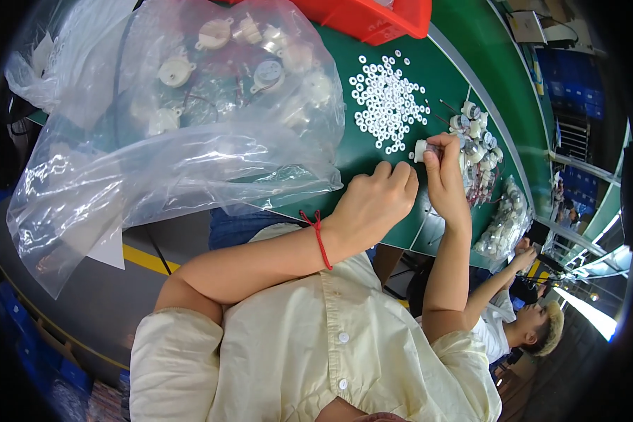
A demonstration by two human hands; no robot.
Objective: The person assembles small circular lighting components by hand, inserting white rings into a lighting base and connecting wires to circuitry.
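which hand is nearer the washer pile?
Right. The right hand holds a small white part just below the white washer pile; the left hand rests fisted on the green table, farther back.

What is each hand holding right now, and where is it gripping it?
The right hand pinches a small white round motor part at its end, between the fingertips. The left hand rests curled on the green table; nothing visible in it.

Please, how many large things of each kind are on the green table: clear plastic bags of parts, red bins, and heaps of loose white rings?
Clear plastic bags of parts: 1
Red bins: 1
Heaps of loose white rings: 1
Total: 3
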